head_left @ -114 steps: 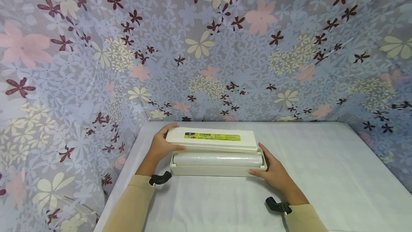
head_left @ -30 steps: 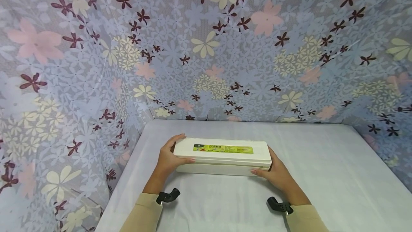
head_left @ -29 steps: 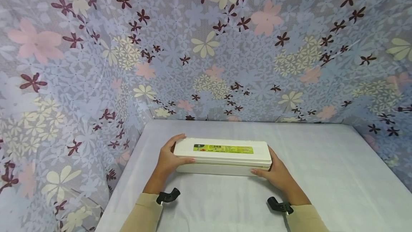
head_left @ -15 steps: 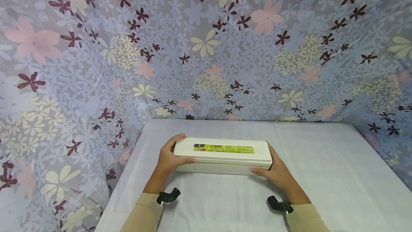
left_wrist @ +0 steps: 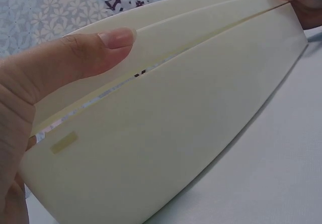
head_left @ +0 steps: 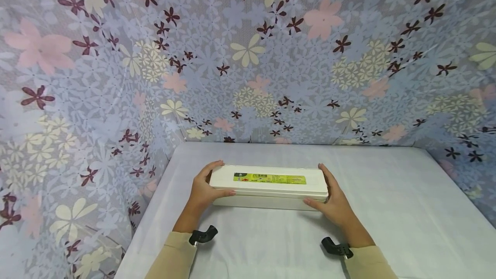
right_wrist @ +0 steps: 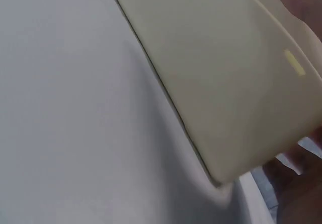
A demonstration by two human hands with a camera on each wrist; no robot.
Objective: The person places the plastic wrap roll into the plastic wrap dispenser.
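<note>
A long cream cling film box lies on the white cloth, its lid [head_left: 222, 178] resting over the base [head_left: 263, 202]. A green and yellow label [head_left: 271, 178] runs along the lid's top. My left hand [head_left: 202, 191] grips the lid's left end, thumb along the front edge. In the left wrist view a thin slit shows between lid and base near that end. My right hand [head_left: 335, 200] holds the box's right end, its thumb at the front seam and fingers at the back corner. The right wrist view shows the base's front wall [right_wrist: 216, 83]. The film roll is hidden inside.
White cloth [head_left: 391, 210] covers the table in front of and beside the box. A flowered curtain [head_left: 248, 89] hangs behind the table and along its sides. A black camera mount [head_left: 203, 235] sits on my left wrist, another mount [head_left: 336, 247] on my right.
Earlier the lid was tilted back with the film roll showing; it has come forward and down over the base. In the last half second my right thumb and fingers have shifted up to the lid.
</note>
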